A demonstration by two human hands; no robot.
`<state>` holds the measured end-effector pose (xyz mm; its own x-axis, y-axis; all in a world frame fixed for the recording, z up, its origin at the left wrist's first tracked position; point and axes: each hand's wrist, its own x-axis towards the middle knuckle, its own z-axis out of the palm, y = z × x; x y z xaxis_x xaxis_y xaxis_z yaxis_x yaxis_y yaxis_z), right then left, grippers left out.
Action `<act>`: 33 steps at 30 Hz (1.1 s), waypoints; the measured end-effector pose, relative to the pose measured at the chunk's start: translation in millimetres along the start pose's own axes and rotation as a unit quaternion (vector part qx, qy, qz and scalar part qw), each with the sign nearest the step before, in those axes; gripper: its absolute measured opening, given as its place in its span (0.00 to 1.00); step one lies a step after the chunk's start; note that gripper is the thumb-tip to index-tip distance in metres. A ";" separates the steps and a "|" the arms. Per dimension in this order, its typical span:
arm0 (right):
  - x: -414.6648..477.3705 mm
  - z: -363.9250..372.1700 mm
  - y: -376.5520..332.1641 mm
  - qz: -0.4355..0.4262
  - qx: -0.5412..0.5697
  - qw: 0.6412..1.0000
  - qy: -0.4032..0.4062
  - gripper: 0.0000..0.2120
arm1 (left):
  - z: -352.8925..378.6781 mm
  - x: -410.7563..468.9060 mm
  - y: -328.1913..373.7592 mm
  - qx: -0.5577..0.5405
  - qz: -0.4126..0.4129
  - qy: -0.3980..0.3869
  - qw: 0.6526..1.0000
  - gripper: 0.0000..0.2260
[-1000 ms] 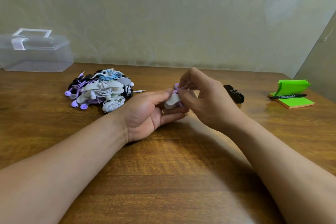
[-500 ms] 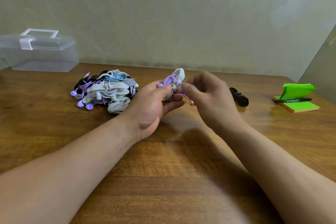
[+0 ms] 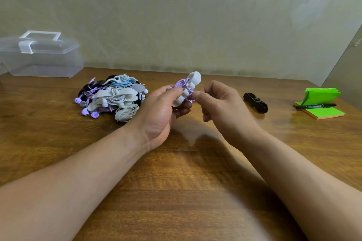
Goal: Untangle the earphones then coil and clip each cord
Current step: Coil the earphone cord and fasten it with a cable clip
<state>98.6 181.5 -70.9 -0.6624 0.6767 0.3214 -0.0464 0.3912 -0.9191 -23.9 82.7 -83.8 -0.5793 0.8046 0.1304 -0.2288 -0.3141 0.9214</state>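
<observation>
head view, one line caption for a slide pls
Left hand holds a white clip wound with purple cord, right hand pinches the cord; earphone pile lies on the table.

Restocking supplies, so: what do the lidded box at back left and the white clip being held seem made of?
The box: clear, slightly frosted rigid plastic; the wall shows through it. The white clip, in the left hand with purple cord: matte, smooth, rounded, no glare, probably soft plastic or silicone.
</observation>
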 end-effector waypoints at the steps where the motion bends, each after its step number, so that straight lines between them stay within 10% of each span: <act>1: 0.6 0.9 -0.4 0.002 0.003 1.000 0.000 0.14 | 0.1 -0.4 0.2 -0.004 0.003 0.001 1.000 0.09; 12: 1.3 -1.7 10.8 0.048 -0.016 0.998 -0.028 0.16 | 5.4 -1.7 3.3 0.013 0.012 0.017 1.000 0.09; 21: -0.7 -17.4 8.2 -0.015 -0.035 0.993 -0.109 0.10 | -12.2 -0.9 8.4 0.259 -0.035 0.004 0.965 0.10; 28: -6.1 -14.7 3.5 0.001 -0.071 0.989 -0.133 0.08 | -20.4 -0.4 12.3 0.419 0.048 0.056 0.905 0.16; 33: 21.4 18.7 -5.5 0.036 -0.059 0.996 -0.050 0.08 | -44.1 2.8 58.4 0.478 0.205 0.245 0.818 0.14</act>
<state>70.7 182.1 -63.3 -0.7328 0.6421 0.2252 0.0893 0.4188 -0.9037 -73.3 44.4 -45.8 -0.7519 0.3584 0.5533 0.6440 0.2200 0.7327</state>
